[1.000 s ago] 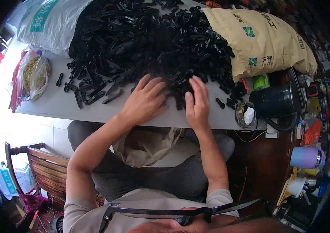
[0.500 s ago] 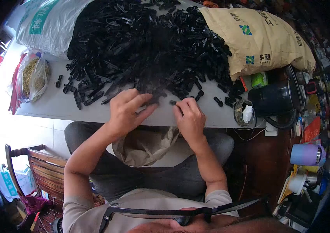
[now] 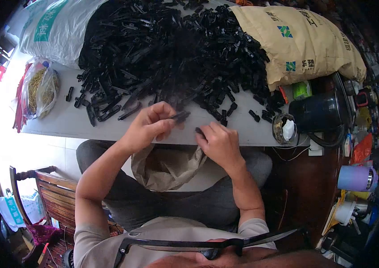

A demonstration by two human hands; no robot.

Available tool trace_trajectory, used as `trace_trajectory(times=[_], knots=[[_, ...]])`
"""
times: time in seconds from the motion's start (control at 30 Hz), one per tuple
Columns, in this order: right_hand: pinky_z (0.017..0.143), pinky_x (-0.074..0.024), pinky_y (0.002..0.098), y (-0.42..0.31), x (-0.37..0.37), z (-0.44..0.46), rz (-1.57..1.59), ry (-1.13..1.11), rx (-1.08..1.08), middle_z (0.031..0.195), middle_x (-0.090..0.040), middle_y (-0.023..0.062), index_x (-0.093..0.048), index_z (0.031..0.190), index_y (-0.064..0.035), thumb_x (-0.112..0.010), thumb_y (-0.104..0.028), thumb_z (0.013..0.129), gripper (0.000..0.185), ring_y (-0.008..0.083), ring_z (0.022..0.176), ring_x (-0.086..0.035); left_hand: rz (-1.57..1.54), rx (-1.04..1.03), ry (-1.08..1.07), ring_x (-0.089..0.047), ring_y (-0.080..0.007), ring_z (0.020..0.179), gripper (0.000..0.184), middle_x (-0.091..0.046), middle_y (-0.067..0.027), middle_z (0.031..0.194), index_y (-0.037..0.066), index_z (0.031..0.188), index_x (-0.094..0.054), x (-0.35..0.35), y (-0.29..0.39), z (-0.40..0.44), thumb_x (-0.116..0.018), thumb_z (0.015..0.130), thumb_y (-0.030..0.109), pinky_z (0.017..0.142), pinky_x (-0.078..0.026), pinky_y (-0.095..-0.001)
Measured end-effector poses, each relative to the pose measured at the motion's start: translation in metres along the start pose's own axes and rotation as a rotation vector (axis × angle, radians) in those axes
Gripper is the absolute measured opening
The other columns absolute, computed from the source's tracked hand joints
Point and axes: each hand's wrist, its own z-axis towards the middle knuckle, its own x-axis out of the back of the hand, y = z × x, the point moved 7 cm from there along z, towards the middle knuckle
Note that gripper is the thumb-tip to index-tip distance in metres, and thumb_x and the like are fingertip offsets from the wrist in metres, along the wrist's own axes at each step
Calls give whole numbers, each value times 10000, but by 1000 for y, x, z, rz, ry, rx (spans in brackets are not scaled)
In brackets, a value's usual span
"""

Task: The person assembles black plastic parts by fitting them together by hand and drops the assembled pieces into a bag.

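My left hand (image 3: 153, 123) is above the table's front edge, thumb and fingers pinched on a black plastic part (image 3: 181, 117). To its right, my right hand (image 3: 221, 144) has its fingers closed on a small black piece (image 3: 198, 131), mostly covered by the fingers. Behind both hands spreads a large heap of black plastic parts (image 3: 153, 58), with several loose ones along its near side. Below the hands, an open brown paper bag (image 3: 165, 176) sits between my knees, its mouth facing up.
A white sack (image 3: 60, 33) lies at the heap's left and a tan sack (image 3: 307, 49) at its right. A clear bag of golden pieces (image 3: 42, 91) is on the table (image 3: 78, 127). At right are a jar (image 3: 282, 129) and a black container (image 3: 316, 114).
My left hand has drawn slightly back from the heap's edge, and a black part now shows in its fingers. My right hand has moved slightly down toward the bag.
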Motion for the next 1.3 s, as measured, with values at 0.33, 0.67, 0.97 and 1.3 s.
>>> trace_trajectory(times=[0.33,0.67,0.97,1.3], knots=[[620,-561,299,-3,10,-6,800,200,-201,877,-767,98,-758,1067,-13,-746,-72,955,128,174,719,-730,33,-82,54,-482,-44,658,231,-600,13,872,94,1226,-573,-27,-15,-9,-496,1158,301,580,-395,-224],[627,-604,255,-15,-6,-24,1156,141,-404,879,-770,97,-719,1114,33,-709,-57,1023,128,114,734,-733,571,-222,-14,-662,-306,847,304,-614,-157,932,15,1303,-583,-42,4,-16,-564,1102,242,767,-521,-421],[703,-624,293,-10,-4,-30,1179,152,-352,928,-783,104,-693,1115,17,-762,-59,988,163,128,810,-744,962,-470,-99,-670,-402,894,489,-644,-178,1036,4,1366,-565,-55,23,-24,-748,949,183,744,-537,-477],[686,-595,292,-11,9,-15,1202,230,-363,898,-763,75,-677,1192,-5,-867,-195,916,386,117,748,-710,1000,-511,-151,-688,-365,796,453,-652,-147,980,1,1315,-590,-56,23,-32,-751,931,178,669,-537,-463]])
